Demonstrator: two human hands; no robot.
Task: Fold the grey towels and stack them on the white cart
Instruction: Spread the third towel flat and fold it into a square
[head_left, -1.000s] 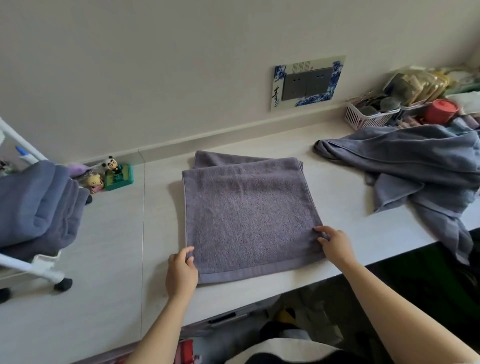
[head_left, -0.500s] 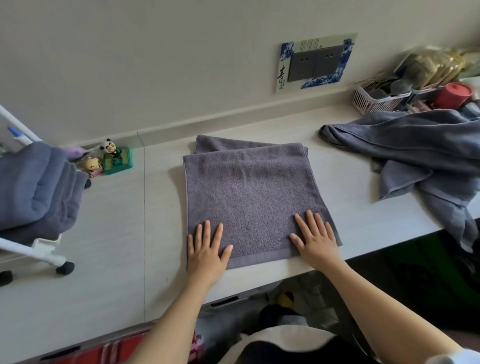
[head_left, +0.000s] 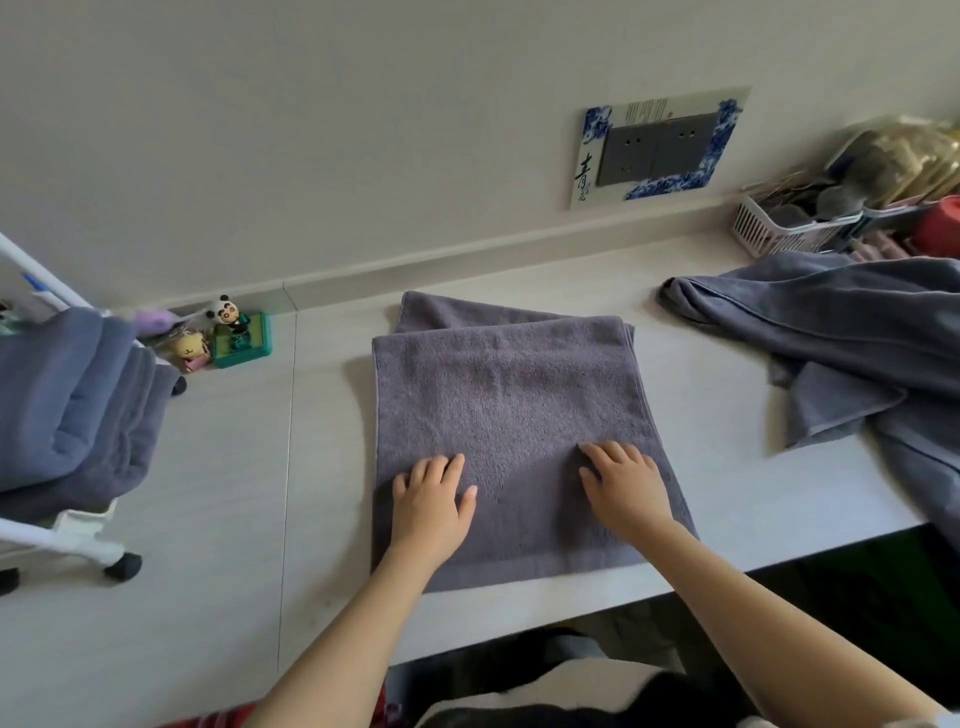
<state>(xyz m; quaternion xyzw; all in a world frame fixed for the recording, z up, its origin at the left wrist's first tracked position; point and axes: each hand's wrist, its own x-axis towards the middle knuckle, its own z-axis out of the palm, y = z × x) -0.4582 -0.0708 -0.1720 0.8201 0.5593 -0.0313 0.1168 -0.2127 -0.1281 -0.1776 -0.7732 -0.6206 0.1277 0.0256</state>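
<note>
My left hand (head_left: 431, 506) lies flat on the folded grey towel (head_left: 511, 415), with the fingers straight and pressing down. My right hand (head_left: 626, 483) lies flat on the same towel, just beside it, and its fingers are straight too. Neither hand grabs anything. The towel sits on the pale counter (head_left: 234, 493) in front of me, and a bit of its bottom layer peeks out at the far edge. On my right is a messy pile of grey towels (head_left: 852, 338), partly hanging over the counter's edge. On my left is the white cart (head_left: 78, 530), and folded towels (head_left: 67, 395) already sit on it. Near the wall stand a little panda toy (head_left: 227, 312) and a yellow toy (head_left: 189, 349).
</note>
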